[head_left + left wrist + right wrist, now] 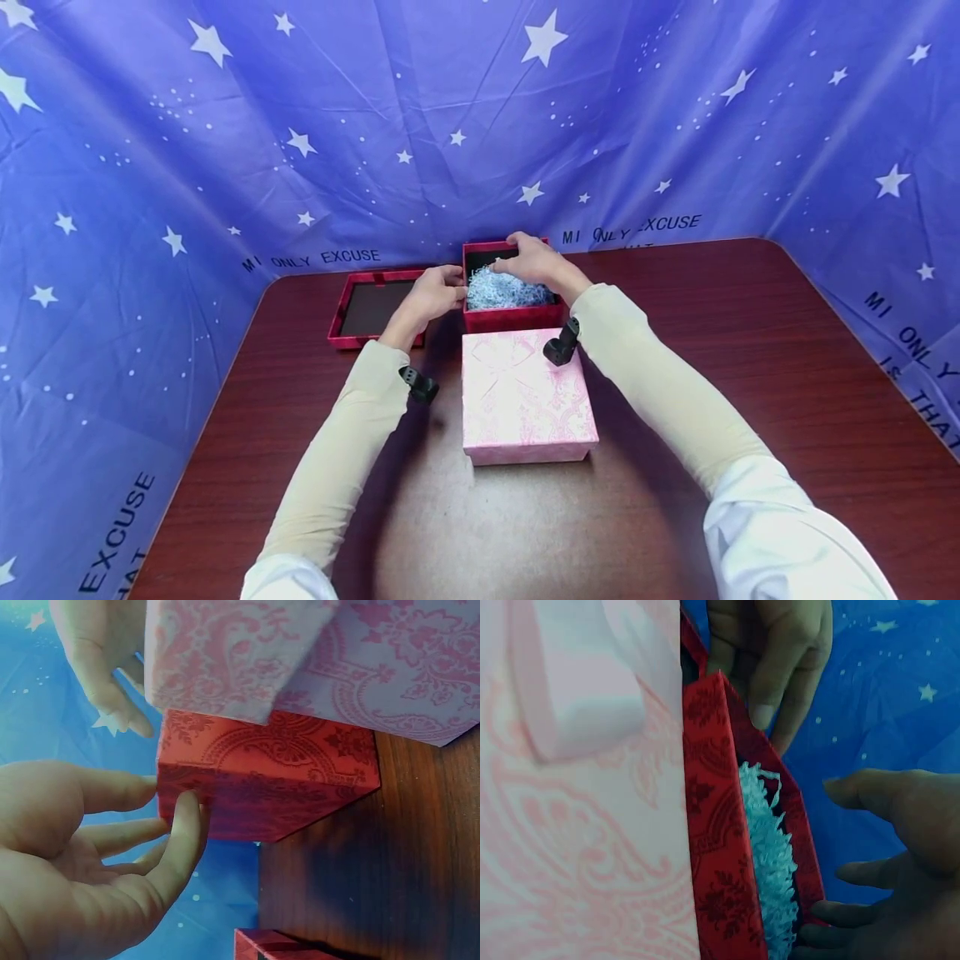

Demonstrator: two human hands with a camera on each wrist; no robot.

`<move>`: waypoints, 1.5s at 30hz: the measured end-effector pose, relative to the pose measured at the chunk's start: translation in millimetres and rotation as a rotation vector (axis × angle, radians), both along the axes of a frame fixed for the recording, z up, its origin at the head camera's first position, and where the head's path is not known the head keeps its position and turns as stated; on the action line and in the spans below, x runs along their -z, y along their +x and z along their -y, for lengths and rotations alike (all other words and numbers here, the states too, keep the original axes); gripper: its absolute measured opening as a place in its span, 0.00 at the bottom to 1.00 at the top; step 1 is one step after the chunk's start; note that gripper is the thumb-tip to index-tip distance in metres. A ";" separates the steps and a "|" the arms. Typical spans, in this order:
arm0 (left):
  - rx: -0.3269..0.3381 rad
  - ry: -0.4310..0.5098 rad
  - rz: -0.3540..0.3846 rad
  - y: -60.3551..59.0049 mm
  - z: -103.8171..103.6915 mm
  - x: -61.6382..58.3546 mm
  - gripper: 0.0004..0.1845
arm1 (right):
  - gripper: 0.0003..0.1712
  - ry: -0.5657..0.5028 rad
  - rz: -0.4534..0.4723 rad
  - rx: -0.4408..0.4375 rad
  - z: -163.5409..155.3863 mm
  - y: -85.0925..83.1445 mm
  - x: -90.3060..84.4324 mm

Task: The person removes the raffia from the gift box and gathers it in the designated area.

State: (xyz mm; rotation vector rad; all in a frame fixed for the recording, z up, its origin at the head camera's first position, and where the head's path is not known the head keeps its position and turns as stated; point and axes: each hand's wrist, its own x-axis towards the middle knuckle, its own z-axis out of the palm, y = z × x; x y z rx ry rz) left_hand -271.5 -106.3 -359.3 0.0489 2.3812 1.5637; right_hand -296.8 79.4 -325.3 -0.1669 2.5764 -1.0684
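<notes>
The right hand [534, 260] hovers with loosely spread fingers over the open red box [513, 316], seemingly touching the shredded paper [504, 292] inside but gripping nothing. The left hand [435, 293], fingers straight, touches the box's left wall. One pink box [525, 398] sits just nearer the person; one red lid [371, 309] lies left.

At frame centre, a red damask-patterned box [513, 317] holds pale blue shredded paper [506, 292]. Below it sits a pink box [525, 400] with pink floral damask. Centre left lies a red lid [375, 308] with dark inside. The table [750, 375] is reddish-brown woodgrain; the backdrop [225, 125] is blue with white stars.
</notes>
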 end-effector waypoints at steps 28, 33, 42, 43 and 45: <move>-0.009 0.202 0.179 -3.5 9.7 5.9 0.27 | 0.65 0.095 0.415 -0.239 -5.9 -19.6 23.7; -0.009 0.204 0.175 -3.8 9.4 7.4 0.27 | 0.58 0.083 0.387 -0.282 -6.3 -20.6 25.5; -0.009 0.215 0.183 -3.2 11.0 7.4 0.26 | 0.47 0.136 0.237 -0.282 -3.1 -19.2 25.9; -0.009 0.220 0.185 -3.1 10.9 7.3 0.26 | 0.47 0.147 0.224 -0.281 -2.6 -18.7 24.6; -0.005 0.227 0.187 -2.9 11.0 7.2 0.27 | 0.46 0.161 0.211 -0.271 -2.1 -17.7 21.2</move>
